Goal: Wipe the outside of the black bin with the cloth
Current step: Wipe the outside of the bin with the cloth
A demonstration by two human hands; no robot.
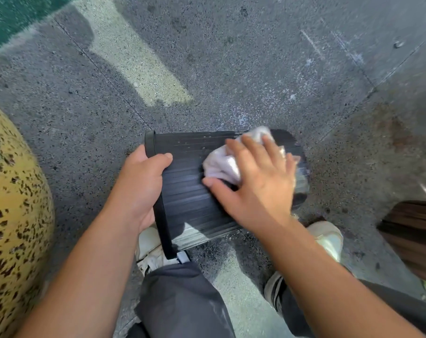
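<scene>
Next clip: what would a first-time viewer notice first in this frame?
At centre, the ribbed black bin lies on its side above the speckled floor. The right hand presses a pale cloth flat against its wall, while the left hand grips its rim. A yellow spotted shape fills the left edge.

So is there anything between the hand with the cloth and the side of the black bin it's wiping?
Nothing visible. The right hand presses the white cloth flat against the ribbed side of the black bin. The left hand grips the bin's rim at the other end, away from the cloth.
</scene>
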